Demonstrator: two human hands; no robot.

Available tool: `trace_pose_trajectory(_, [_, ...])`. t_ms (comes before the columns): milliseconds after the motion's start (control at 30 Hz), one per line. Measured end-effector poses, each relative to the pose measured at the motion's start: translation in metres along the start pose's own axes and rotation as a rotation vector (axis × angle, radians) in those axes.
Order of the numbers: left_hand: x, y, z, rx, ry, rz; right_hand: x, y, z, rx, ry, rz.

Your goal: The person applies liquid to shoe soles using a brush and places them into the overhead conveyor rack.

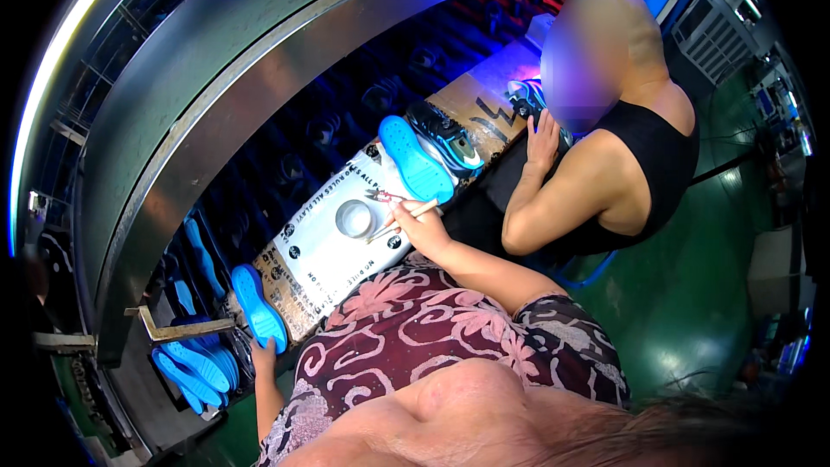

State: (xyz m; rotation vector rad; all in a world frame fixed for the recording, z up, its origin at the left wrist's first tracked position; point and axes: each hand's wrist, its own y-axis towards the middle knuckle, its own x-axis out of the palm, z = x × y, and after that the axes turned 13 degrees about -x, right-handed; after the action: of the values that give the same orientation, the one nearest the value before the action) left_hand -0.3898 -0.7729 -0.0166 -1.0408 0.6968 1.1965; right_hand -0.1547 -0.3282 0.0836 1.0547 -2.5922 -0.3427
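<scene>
My left hand (264, 353) grips the near end of a bright blue shoe sole (257, 304), which lies across the left end of the work board. Over the middle of the board, my right hand (421, 228) is closed around a brush (426, 207) with a pale handle. Just left of those fingers stands a small round cup (339, 213) with a pale inside. Small nippers (378, 195) with red on the handles lie by my right fingertips, partly hidden. Beyond that hand rest another blue sole (413, 158) and a black shoe (443, 137) with blue and white trim.
A printed white sheet (322, 252) covers part of the board. Blue soles (201, 367) are stacked at lower left, near a metal bracket (186, 329). A curved metal housing (259, 95) arches over the far side. On the right, a co-worker (644, 151) handles a shoe (525, 97).
</scene>
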Motion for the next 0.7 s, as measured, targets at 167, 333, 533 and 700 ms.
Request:
trace_pose_trajectory(167, [-0.003, 0.000, 0.014, -0.684, -1.163, -0.423, 0.011, -0.004, -0.006, 0.064, -0.041, -0.034])
trace_pose_trajectory(333, [-0.029, -0.064, 0.105, -0.368, -1.451, -0.538, -0.003, -0.001, -0.008, 0.082, -0.070, 0.015])
trace_pose_trajectory(533, [-0.027, -0.143, 0.193, 0.045, -1.012, -0.268, -0.005, 0.010, -0.010, 0.100, -0.086, -0.040])
trace_pose_trajectory(700, [-0.019, -0.137, 0.224, 0.199, -0.768, -0.157, 0.020, 0.021, -0.036, 0.014, -0.076, -0.166])
